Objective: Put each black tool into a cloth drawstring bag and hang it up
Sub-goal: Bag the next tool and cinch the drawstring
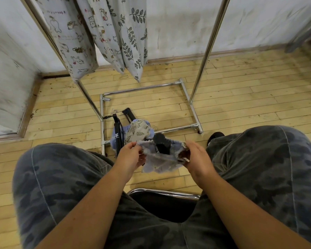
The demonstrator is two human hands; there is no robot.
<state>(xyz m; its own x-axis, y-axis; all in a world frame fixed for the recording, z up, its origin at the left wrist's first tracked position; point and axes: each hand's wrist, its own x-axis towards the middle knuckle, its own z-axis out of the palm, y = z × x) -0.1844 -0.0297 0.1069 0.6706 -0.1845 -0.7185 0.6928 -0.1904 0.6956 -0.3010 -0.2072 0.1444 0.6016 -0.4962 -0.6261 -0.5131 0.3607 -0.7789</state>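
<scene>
Above the wooden floor [241, 90], between two knees in camouflage trousers [61, 177], gripping a pale blue drawstring bag [160, 162] by its frilled mouth: left hand [131, 157] pinching the left edge, right hand [196, 159] curled round the right edge, mouth stretched open between them. Poking up out of that mouth, a black tool [162, 143] (too blurred to tell its exact kind). Just beyond the hands, lying on the floor within the base of a chrome rack [205, 56]: a leaf-print bag [137, 131] over pale blue cloth, a long black tool [117, 135] with a white mark just beside it, a second floor tool [127, 115] behind. Toward the floor's far edge by the wall, hanging from the rack: an animal-print bag [70, 38] and a hanging leaf-print bag [133, 38]. Nearest the camera, between the thighs, a chrome chair rim [165, 192].
</scene>
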